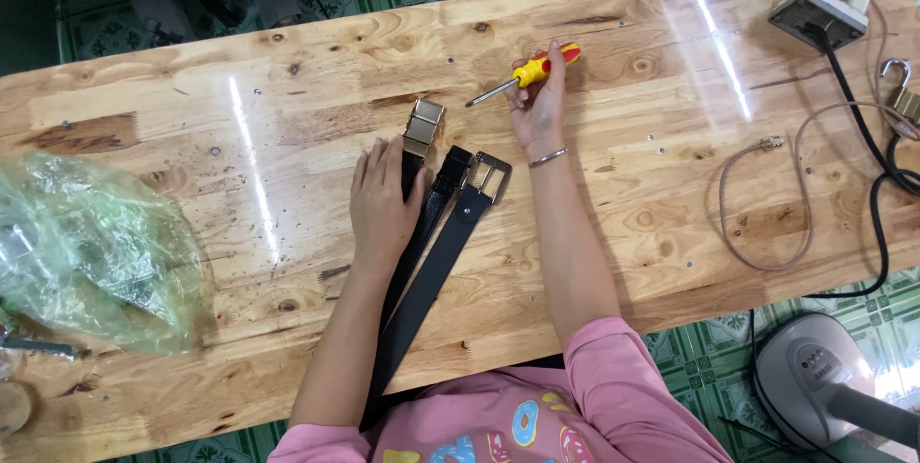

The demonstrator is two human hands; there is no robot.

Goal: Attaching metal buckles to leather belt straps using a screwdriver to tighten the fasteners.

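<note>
Gripping a yellow-and-red screwdriver [525, 73] at upper centre, the right hand [539, 108] is preparing buckle work, while the left hand [383, 199] is lying flat, fingers spread, pinning the black belts [431, 257] mid-frame; the tip needs guiding to the gold buckle [424, 126].

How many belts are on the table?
2. One black belt with a gold buckle lies under the left hand. The other black belt with a silver frame buckle lies just right of it. None seem hidden.
</note>
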